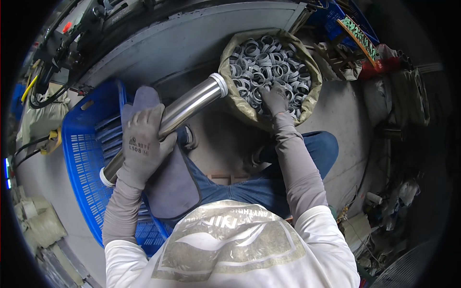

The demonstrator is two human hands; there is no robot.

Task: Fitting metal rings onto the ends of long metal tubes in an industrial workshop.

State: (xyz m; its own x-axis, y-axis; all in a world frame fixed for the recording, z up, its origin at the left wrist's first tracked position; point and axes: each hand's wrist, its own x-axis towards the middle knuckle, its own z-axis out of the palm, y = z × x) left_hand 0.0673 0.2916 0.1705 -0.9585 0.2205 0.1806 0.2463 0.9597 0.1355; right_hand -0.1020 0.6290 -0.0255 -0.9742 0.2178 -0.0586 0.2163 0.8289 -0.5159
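Note:
My left hand (144,144), in a grey work glove, is wrapped round a shiny metal tube (189,106). The tube slants from lower left to upper right over a dark grey pad (170,185) on my left thigh. A whitish ring caps its upper end (220,85), and another sits on its lower end (106,177). My right hand (275,99), gloved alike, reaches into an open woven sack (313,98) full of grey plastic rings (261,58). Its fingers are bent down among the rings; whether they pinch one is hidden.
A blue slatted basket (81,158) at my left holds several metal tubes (109,137). Beyond runs a grey machine panel (158,48), with dark machinery at the far left. Stacked goods, a blue crate (319,21) and a wooden-edged rack (357,38) stand at the far right.

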